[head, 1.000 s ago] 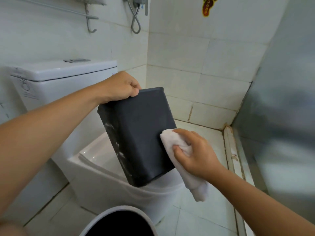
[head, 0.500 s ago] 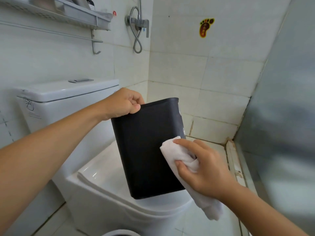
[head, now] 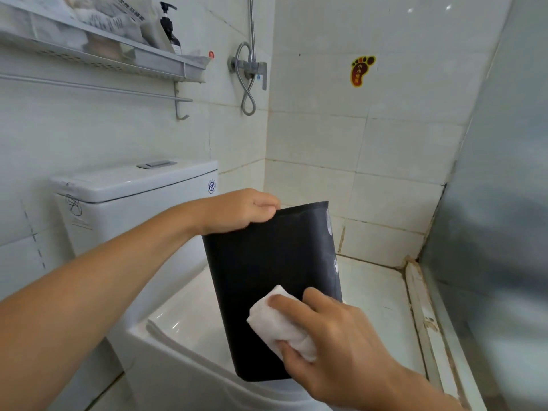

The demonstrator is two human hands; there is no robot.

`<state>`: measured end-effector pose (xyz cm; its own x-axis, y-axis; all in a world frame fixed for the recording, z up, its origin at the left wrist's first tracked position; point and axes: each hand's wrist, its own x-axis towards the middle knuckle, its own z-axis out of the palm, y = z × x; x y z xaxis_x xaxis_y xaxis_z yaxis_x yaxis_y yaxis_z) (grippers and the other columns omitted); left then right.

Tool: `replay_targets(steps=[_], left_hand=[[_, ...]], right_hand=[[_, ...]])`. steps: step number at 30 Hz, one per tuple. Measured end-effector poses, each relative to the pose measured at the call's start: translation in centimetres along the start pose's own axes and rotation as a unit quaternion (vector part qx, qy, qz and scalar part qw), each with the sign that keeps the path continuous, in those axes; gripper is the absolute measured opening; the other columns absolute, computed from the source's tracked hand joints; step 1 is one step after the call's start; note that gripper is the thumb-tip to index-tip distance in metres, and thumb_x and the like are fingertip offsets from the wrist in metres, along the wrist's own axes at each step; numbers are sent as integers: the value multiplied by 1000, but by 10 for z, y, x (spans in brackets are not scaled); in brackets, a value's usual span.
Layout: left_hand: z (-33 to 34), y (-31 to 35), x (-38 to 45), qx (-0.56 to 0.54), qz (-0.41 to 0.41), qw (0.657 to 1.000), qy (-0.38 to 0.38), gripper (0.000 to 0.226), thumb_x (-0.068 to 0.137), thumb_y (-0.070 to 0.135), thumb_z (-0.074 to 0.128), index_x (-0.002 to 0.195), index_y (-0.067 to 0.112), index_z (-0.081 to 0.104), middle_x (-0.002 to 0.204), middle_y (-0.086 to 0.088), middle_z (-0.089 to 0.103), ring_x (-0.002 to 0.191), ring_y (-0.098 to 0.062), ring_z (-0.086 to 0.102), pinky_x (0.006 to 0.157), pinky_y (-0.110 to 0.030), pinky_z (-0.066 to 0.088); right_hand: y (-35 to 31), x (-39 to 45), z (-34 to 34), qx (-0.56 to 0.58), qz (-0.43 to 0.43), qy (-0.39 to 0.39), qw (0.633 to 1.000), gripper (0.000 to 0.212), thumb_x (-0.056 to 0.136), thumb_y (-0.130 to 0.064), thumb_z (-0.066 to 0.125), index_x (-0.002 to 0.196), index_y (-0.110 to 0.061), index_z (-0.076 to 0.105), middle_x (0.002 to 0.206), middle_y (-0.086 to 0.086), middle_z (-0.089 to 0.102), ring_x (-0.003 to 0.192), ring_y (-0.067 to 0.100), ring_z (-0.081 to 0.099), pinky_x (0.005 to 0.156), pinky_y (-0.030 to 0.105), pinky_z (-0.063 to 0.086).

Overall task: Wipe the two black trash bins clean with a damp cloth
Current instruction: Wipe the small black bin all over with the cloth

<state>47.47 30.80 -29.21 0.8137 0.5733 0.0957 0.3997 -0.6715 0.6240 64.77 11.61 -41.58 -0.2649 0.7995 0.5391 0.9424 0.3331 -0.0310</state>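
Change: the cloth (head: 281,324) now sits lower and further left on the black trash bin (head: 267,271) than half a second ago, when it was at the right edge near mid-height; the view has tilted upward.
Meaning: judging by this, the stroke is sweeping across the broad near face toward its lower part; pale smears remain on the right side edge, so this bin is not finished.
Bin position: held upright over the toilet bowl (head: 189,315), its base apparently near the seat; contact cannot be told.
Left hand (head: 237,210): fingers curled over the bin's top rim, gripping it.
Right hand (head: 335,348): fingers wrapped around the folded cloth, pressing it against the bin.
Count: one bin in view, the second out of frame; one cloth; two hands.
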Motion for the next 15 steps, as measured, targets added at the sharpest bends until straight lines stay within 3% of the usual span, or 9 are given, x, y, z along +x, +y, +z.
replay_targets(steps=[3, 6, 8, 12, 15], left_hand=[[8, -4, 2, 0, 23, 1000, 17, 28, 112, 10, 41, 86, 3, 51, 77, -3, 44, 71, -10, 42, 69, -22, 37], [0, -4, -3, -37, 13, 999, 12, 28, 111, 7, 41, 106, 7, 68, 93, -10, 69, 84, -11, 65, 80, -24, 53], [-6, -1, -6, -58, -10, 998, 8, 27, 109, 5, 42, 99, 6, 67, 86, -7, 68, 77, -10, 64, 71, -22, 53], [-16, 4, -8, -67, -41, 997, 2, 27, 98, -8, 40, 83, 5, 58, 67, 2, 54, 56, -7, 49, 56, -20, 37], [-11, 5, -10, -121, -41, 992, 11, 39, 98, -6, 38, 103, 18, 68, 79, -2, 68, 63, -12, 61, 56, -24, 46]], right_hand=[[-4, 3, 3, -36, -8, 1, 999, 52, 80, -50, 65, 130, -39, 56, 83, -14, 43, 62, 10, 45, 43, 22, 38], [-6, 6, 2, -50, 8, 6, 999, 50, 80, -52, 64, 127, -40, 56, 82, -15, 43, 61, 11, 44, 42, 22, 40], [-8, 9, 0, -50, 21, 8, 998, 48, 81, -54, 61, 127, -40, 56, 82, -16, 41, 60, 11, 41, 42, 17, 33], [-13, 14, 1, -58, 24, 12, 998, 47, 81, -53, 58, 126, -38, 57, 81, -16, 39, 58, 11, 36, 46, 13, 20], [-16, 18, 4, -53, 18, 20, 998, 46, 80, -52, 56, 124, -36, 60, 81, -17, 35, 58, 10, 33, 49, 11, 11]])
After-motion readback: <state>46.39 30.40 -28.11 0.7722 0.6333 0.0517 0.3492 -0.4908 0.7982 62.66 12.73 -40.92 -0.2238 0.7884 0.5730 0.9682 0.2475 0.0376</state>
